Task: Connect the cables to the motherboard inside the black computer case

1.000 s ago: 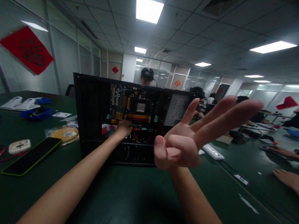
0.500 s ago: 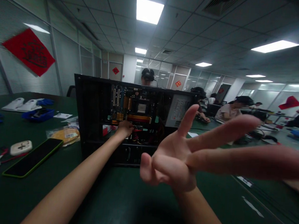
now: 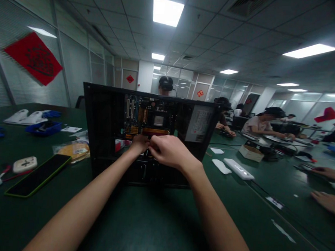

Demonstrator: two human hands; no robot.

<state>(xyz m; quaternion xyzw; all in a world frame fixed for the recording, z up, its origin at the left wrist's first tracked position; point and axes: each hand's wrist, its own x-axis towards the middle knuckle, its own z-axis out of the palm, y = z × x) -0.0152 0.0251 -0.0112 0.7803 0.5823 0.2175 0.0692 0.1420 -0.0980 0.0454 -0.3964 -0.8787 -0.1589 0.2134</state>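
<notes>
A black computer case (image 3: 103, 171) lies on its side before me, its open side facing me. Inside are a motherboard (image 3: 158, 114) with a silver square socket and a grey labelled power supply (image 3: 198, 123). My left hand (image 3: 139, 144) reaches into the case at the motherboard's lower edge, its fingers closed around something too small to make out. Right beside it, my right hand (image 3: 169, 150) is closed with its fingertips close to the left ones; whatever it pinches is hidden. Behind the hands, a red-brown memory slot area (image 3: 156, 132) partly shows.
To the left lie a dark phone-like slab (image 3: 39, 177), a bagged yellow item (image 3: 73, 150) and a blue tray (image 3: 43, 128). A white power strip (image 3: 238, 169) and a small box (image 3: 251, 153) sit on the right. Another person's hands (image 3: 328, 201) rest at the right edge.
My right hand, spread open near the camera before, has moved forward into the case and closed next to my left hand. My left hand has stayed in place.
</notes>
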